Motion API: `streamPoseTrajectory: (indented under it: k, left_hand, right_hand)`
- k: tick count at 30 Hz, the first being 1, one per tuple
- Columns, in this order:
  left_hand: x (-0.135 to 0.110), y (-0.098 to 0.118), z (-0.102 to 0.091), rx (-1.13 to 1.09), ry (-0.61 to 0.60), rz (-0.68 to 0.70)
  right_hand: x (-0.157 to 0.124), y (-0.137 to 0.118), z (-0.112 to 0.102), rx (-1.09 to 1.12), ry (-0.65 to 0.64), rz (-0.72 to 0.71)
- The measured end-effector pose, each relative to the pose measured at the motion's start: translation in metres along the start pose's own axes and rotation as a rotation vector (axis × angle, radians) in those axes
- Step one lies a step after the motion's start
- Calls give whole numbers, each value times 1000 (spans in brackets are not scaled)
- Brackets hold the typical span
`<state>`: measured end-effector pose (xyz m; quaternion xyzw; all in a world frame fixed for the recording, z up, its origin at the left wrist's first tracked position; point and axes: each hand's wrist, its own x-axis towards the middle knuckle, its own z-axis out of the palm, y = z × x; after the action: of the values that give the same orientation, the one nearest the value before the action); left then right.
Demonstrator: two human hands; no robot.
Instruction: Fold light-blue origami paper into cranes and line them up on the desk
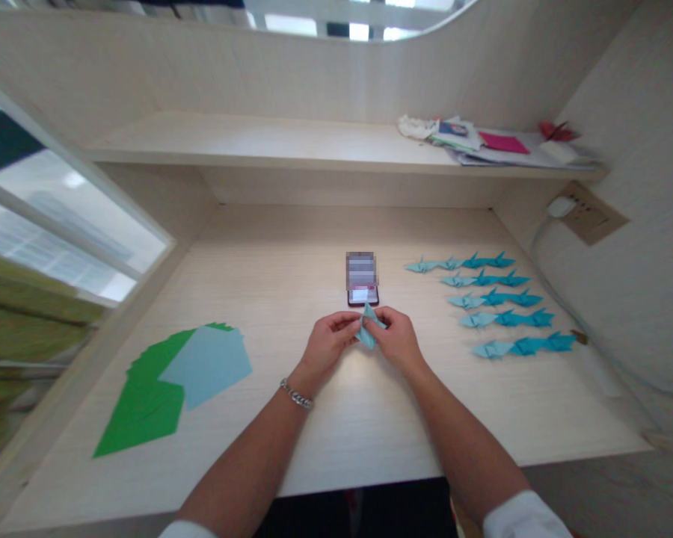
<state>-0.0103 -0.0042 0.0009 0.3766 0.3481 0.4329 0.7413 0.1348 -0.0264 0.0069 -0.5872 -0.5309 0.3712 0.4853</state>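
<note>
A small folded piece of light blue origami paper (pixel 366 338) is pinched between my two hands above the middle of the desk. My left hand (pixel 332 340) grips its left side with thumb and fingers. On the other side, my right hand (pixel 397 336) holds it with the thumb across its face. One pointed tip rises above the fingers and another part shows below them; the rest is covered. Just beyond my hands lies a phone (pixel 362 278) with its screen lit. To the right, several rows of folded blue paper cranes (pixel 496 319) run from pale to deeper blue.
Green paper sheets (pixel 146 411) lie fanned on the left of the desk (pixel 292 246), with light blue sheets (pixel 216 365) over them. Papers (pixel 505 142) rest on the shelf (pixel 247 138). A white cable (pixel 561 299) runs down the right side from a wall socket (pixel 591 213).
</note>
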Motion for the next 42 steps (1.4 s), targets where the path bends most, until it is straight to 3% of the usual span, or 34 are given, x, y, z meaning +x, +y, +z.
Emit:
streamPoseTrajectory:
  k: [5, 13, 21, 30, 36, 42]
  left_hand:
    - [1, 0, -1, 52, -4, 11]
    - [5, -3, -1, 51, 92, 63]
    - [7, -7, -3, 214, 125, 90]
    - [6, -5, -5, 217, 75, 84]
    - [3, -1, -2, 103, 5, 77]
    - [3, -4, 5, 1, 74, 36]
  right_hand:
    - [1, 4, -1, 51, -7, 19]
    - [3, 8, 0, 291, -202, 88]
    - [1, 5, -1, 214, -129, 90]
    - [4, 7, -1, 247, -74, 156]
    - [6, 8, -1, 298, -54, 191]
    - [4, 5, 0, 278, -50, 163]
